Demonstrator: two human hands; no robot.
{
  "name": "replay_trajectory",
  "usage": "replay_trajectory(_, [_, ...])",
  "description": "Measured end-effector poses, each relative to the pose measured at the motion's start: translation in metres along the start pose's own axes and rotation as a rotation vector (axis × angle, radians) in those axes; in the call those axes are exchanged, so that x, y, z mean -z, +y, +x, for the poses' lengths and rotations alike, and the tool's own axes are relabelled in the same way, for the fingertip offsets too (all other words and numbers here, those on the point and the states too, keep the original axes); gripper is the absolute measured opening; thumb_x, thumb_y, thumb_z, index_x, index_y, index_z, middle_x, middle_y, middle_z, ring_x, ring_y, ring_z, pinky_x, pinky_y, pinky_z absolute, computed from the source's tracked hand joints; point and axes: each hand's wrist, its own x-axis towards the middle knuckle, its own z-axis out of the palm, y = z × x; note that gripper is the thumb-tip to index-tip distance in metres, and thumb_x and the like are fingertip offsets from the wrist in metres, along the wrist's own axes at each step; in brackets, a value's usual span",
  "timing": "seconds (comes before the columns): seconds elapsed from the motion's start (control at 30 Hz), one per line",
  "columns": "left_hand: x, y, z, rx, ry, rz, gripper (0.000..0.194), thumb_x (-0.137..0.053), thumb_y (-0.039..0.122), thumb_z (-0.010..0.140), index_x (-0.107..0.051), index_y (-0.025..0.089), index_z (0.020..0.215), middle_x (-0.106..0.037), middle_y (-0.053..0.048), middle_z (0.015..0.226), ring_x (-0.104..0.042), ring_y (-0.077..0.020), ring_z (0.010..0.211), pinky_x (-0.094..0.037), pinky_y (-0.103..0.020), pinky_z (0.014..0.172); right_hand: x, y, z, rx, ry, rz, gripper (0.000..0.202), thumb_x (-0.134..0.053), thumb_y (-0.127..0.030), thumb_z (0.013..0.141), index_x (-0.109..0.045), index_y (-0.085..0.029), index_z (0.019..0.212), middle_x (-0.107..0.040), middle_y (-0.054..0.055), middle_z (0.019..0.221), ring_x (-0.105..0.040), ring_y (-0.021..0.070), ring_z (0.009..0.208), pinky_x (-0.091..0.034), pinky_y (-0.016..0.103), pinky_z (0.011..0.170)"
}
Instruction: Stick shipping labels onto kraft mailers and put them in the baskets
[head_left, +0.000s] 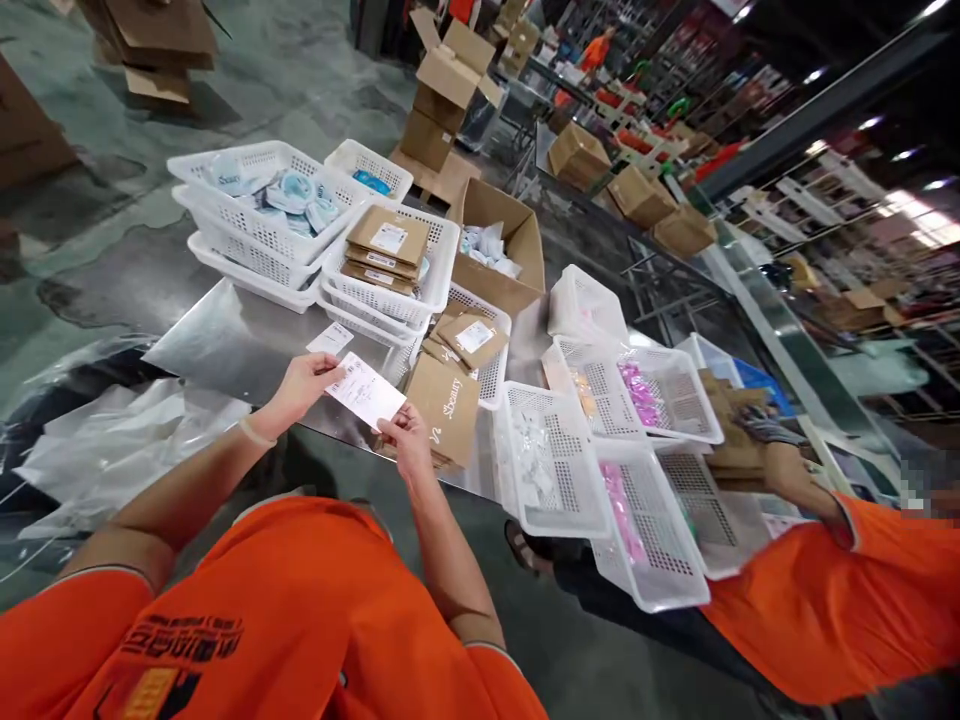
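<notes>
Between my two hands is a white printed label sheet (365, 392), held up above the front edge of the metal table. My left hand (306, 385) pinches its left edge, and my right hand (407, 436) grips the lower right corner. Another printed label (331, 338) lies on the table just beyond my left hand. Close to my right hand stands a brown cardboard box (441, 410) with white lettering. Behind it, brown kraft mailers (466, 338) with white labels rest in a white basket.
Stacked white baskets (247, 235) of white-blue packets stand at the back left. More brown mailers (388, 240) fill a neighbouring basket. An open carton (525, 235) of packets is behind. Several baskets (555, 460) line the right, beside a gloved co-worker (832, 590). A plastic-lined bin (127, 440) is left.
</notes>
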Motion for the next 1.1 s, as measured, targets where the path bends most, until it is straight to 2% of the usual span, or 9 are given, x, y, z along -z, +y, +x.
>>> replay_trajectory(0.2, [-0.024, 0.014, 0.018, -0.112, -0.119, 0.158, 0.04, -0.096, 0.051, 0.058, -0.082, 0.018, 0.078, -0.078, -0.005, 0.075, -0.066, -0.0205, 0.067, -0.052, -0.031, 0.066, 0.014, -0.01, -0.008, -0.046, 0.0, 0.008, 0.063, -0.101, -0.038, 0.048, -0.067, -0.023, 0.098, -0.074, -0.002, 0.072, -0.069, 0.0174, 0.058, -0.048, 0.024, 0.05])
replay_trajectory(0.3, [-0.035, 0.018, 0.024, -0.106, -0.182, 0.209, 0.037, -0.096, 0.048, 0.06, -0.084, 0.019, 0.079, -0.078, -0.005, 0.075, -0.068, -0.0226, 0.068, -0.052, -0.031, 0.064, 0.029, -0.021, -0.011, -0.006, -0.013, -0.047, 0.062, -0.102, -0.049, 0.054, -0.068, -0.022, 0.098, -0.074, -0.001, 0.075, -0.067, 0.0157, 0.06, -0.047, 0.024, 0.053])
replay_trajectory(0.4, [-0.047, 0.024, 0.027, -0.101, -0.221, 0.24, 0.039, -0.098, 0.047, 0.058, -0.084, 0.018, 0.081, -0.079, -0.007, 0.077, -0.071, -0.0258, 0.072, -0.053, -0.032, 0.065, 0.045, -0.032, -0.01, 0.063, -0.064, -0.133, 0.052, -0.094, -0.062, 0.064, -0.069, -0.021, 0.085, -0.07, -0.002, 0.068, -0.062, 0.0141, 0.059, -0.046, 0.026, 0.058])
replay_trajectory(0.53, [-0.068, 0.029, 0.023, -0.112, -0.165, 0.173, 0.054, -0.097, 0.053, 0.061, -0.079, 0.018, 0.097, -0.079, -0.007, 0.081, -0.073, -0.0272, 0.077, -0.057, -0.033, 0.067, 0.059, -0.038, -0.002, 0.101, -0.082, -0.171, 0.049, -0.087, -0.066, 0.07, -0.066, -0.022, 0.073, -0.063, -0.003, 0.059, -0.055, 0.0137, 0.057, -0.044, 0.028, 0.061])
replay_trajectory(0.63, [-0.088, 0.02, 0.008, -0.093, -0.076, 0.073, 0.066, -0.095, 0.056, 0.065, -0.067, 0.021, 0.112, -0.078, -0.005, 0.087, -0.074, -0.0254, 0.079, -0.06, -0.033, 0.067, 0.065, -0.037, 0.005, 0.118, 0.004, -0.103, 0.048, -0.084, -0.067, 0.07, -0.066, -0.023, 0.078, -0.064, -0.002, 0.062, -0.054, 0.0143, 0.058, -0.041, 0.027, 0.059])
replay_trajectory(0.8, [-0.115, -0.019, -0.027, 0.025, -0.07, 0.014, 0.065, -0.098, 0.049, 0.056, -0.06, 0.022, 0.1, -0.077, -0.004, 0.087, -0.075, -0.0247, 0.081, -0.061, -0.034, 0.069, 0.069, -0.034, 0.016, 0.104, 0.047, 0.015, 0.051, -0.086, -0.066, 0.063, -0.065, -0.023, 0.082, -0.067, 0.0, 0.07, -0.062, 0.0163, 0.063, -0.043, 0.027, 0.057])
replay_trajectory(0.87, [-0.118, -0.03, -0.033, 0.056, -0.041, 0.0, 0.061, -0.098, 0.05, 0.055, -0.061, 0.022, 0.094, -0.076, -0.003, 0.084, -0.075, -0.0247, 0.08, -0.062, -0.034, 0.07, 0.072, -0.033, 0.021, 0.074, -0.003, 0.025, 0.05, -0.088, -0.064, 0.063, -0.067, -0.022, 0.082, -0.069, 0.001, 0.073, -0.066, 0.0174, 0.065, -0.045, 0.026, 0.057])
replay_trajectory(0.97, [-0.114, -0.034, -0.031, 0.053, 0.032, -0.006, 0.058, -0.097, 0.049, 0.053, -0.063, 0.022, 0.091, -0.076, -0.003, 0.084, -0.075, -0.0249, 0.076, -0.062, -0.035, 0.067, 0.082, -0.034, 0.031, 0.048, -0.072, 0.006, 0.048, -0.089, -0.062, 0.065, -0.07, -0.022, 0.085, -0.072, 0.002, 0.075, -0.068, 0.0187, 0.067, -0.047, 0.027, 0.058])
replay_trajectory(1.1, [-0.1, -0.024, -0.019, 0.051, 0.059, 0.009, 0.052, -0.096, 0.043, 0.052, -0.067, 0.022, 0.089, -0.078, -0.003, 0.082, -0.077, -0.0262, 0.073, -0.062, -0.035, 0.064, 0.097, -0.044, 0.049, 0.196, -0.046, -0.192, 0.04, -0.081, -0.057, 0.078, -0.075, -0.023, 0.097, -0.077, 0.005, 0.084, -0.073, 0.0229, 0.08, -0.058, 0.034, 0.074])
